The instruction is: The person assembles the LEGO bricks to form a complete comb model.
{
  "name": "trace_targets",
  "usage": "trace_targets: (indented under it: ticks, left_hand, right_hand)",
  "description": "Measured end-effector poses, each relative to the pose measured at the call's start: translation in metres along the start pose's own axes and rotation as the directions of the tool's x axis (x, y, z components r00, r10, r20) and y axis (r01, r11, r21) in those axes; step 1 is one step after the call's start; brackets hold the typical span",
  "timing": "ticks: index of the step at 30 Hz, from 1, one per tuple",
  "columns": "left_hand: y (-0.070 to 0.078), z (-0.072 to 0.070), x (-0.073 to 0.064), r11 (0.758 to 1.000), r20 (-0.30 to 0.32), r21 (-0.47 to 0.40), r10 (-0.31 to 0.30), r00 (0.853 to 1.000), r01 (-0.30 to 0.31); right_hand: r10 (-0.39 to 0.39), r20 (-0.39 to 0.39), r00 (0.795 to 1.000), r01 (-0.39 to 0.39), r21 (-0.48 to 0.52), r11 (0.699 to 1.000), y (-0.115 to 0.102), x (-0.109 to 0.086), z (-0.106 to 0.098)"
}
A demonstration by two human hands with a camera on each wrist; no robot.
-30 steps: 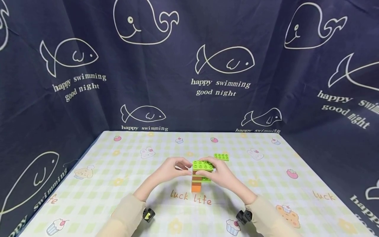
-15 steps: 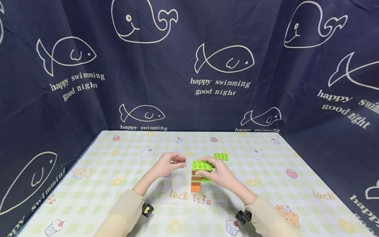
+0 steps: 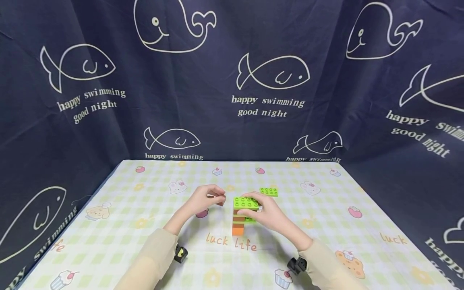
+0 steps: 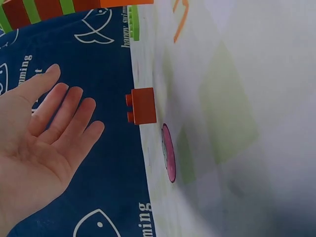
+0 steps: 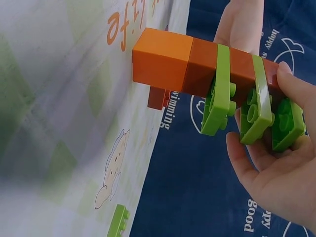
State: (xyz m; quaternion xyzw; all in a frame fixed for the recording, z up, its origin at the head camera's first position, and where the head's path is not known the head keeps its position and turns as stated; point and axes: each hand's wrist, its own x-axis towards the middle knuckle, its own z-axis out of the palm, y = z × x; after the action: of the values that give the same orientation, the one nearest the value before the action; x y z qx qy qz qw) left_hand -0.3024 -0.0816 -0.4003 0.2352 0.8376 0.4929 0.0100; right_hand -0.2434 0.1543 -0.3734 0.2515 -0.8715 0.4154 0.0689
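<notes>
A tower of stacked building bricks stands upright mid-table: an orange brick at its foot, then brown bricks alternating with green studded plates that jut out to one side. My right hand grips the tower near its top, thumb on one side and fingers on the other. Left of it, a loose brown brick sits on the table, studs up. My left hand hovers above that brick with fingers extended and apart from it, holding nothing; in the head view it partly covers the brick.
A loose green plate with studs lies on the table behind the tower, to the right. A pale checked cloth with cartoon prints covers the table. Dark blue curtains hang behind and at both sides.
My left hand has moved left, away from the tower, and the loose brown brick now shows below its fingers. The right hand keeps its grip on the tower.
</notes>
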Motion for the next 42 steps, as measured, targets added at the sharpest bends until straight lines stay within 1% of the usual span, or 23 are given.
trace_targets:
  ticks: [4,13,15,18,22,25,32,38,42]
  left_hand:
    - [-0.002,0.001,0.003,1.000,-0.015,0.023,0.004,1.000,-0.003]
    - [-0.011,0.001,0.011,0.995,-0.042,0.097,-0.032,0.999,0.036]
    - [-0.013,0.001,0.012,0.994,-0.035,0.101,-0.040,0.999,0.044]
    - [-0.015,0.001,0.013,0.992,-0.022,0.117,-0.036,0.999,0.038]
    - [-0.018,0.001,0.014,0.986,-0.012,0.165,-0.022,1.000,0.023]
    - [-0.020,0.001,0.014,0.980,-0.003,0.197,-0.024,1.000,0.024]
    - [-0.023,0.001,0.012,0.964,0.064,0.265,-0.045,0.997,0.027]
    - [-0.024,0.001,0.012,0.961,0.080,0.276,-0.056,0.995,0.032]
    - [-0.024,0.001,0.012,0.962,0.077,0.270,-0.070,0.995,0.047]
  right_hand:
    - [-0.008,0.004,1.000,0.008,-0.007,1.000,0.001,0.000,-0.001]
    - [-0.034,0.045,0.998,0.034,0.001,0.999,0.002,0.001,-0.005]
    - [-0.036,0.055,0.998,0.036,0.006,0.999,0.002,0.001,-0.005]
    - [-0.038,0.060,0.997,0.037,0.012,0.999,0.003,0.001,-0.005]
    - [-0.036,0.063,0.997,0.035,0.017,0.999,0.004,0.002,-0.005]
    - [-0.037,0.066,0.997,0.036,0.022,0.999,0.004,0.002,-0.006]
    - [-0.050,0.059,0.997,0.048,0.023,0.999,0.004,0.001,-0.004]
    - [-0.042,0.055,0.998,0.041,0.024,0.999,0.004,0.000,-0.004]
    - [-0.043,0.053,0.998,0.041,0.028,0.999,0.004,0.001,-0.004]
